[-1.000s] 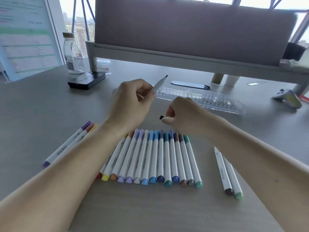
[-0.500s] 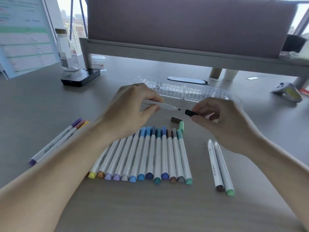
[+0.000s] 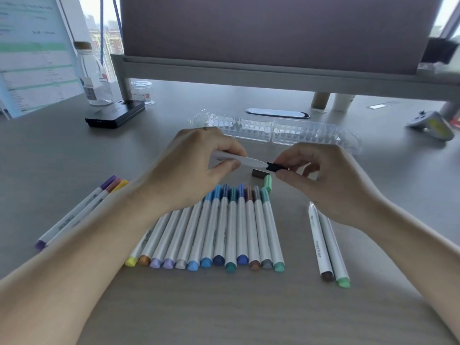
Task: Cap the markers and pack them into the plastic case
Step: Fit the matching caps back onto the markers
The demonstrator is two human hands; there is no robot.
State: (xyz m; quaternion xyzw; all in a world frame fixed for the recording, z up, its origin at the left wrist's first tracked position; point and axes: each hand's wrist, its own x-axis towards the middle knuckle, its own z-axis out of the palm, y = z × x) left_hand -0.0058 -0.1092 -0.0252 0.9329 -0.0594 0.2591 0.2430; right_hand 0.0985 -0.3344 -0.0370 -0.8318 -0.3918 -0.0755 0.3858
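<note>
Now left hand [image 3: 194,170] fingers pinch white marker [image 3: 249,160], barrel mostly hidden; right hand [image 3: 331,180] fingers pinch black cap [image 3: 275,167] at its tip, nib unseen; brown cap [image 3: 258,173] just below.

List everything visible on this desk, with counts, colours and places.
row of markers: thirteen, white barrels with mixed caps, desk centre
left markers: three, purple, pinkish, yellow caps, desk left
uncapped markers: two, white, right of row
loose caps: two, brown and green, beyond the row
held marker: one, white, in left hand
black cap: one, black, at held marker's tip
plastic case: one, clear, behind hands
bottle: one, clear, far left
black box: one, black, beside bottle
left hand: grips held marker
right hand: pinches black cap
</note>
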